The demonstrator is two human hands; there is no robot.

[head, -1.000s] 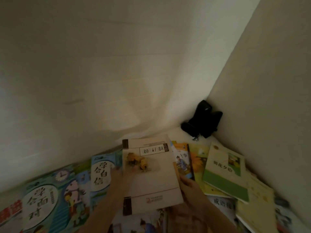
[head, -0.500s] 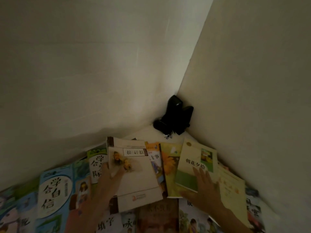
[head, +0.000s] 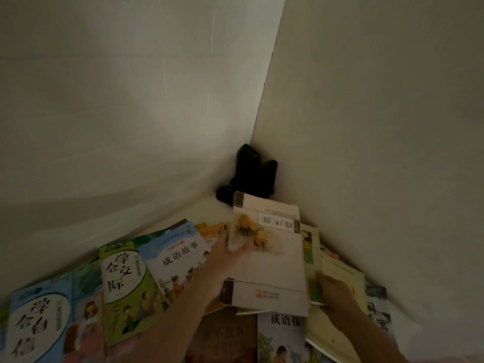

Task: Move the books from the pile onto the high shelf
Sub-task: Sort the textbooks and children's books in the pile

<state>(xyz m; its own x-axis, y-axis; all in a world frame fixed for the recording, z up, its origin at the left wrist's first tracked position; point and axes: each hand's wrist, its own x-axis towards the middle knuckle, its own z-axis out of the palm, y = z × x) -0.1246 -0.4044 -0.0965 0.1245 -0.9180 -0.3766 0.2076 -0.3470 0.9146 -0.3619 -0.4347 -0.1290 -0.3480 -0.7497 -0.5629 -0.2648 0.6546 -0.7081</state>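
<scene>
A cream book with a yellow picture lies over several other books in the shelf corner. My left hand grips its left edge, thumb on the cover. My right hand rests on the pale yellow books just right of it, fingers curled at their edge. Further left lie a blue story book, a green book and a light blue book, all flat with covers up.
A black object stands in the far corner where the two white walls meet. More books lie along the near edge below the cream one. The right wall runs close beside the pale books.
The cream book has moved right towards the corner, over the green and yellow books. My right hand has shifted from the green-covered book to the pale books at the far right.
</scene>
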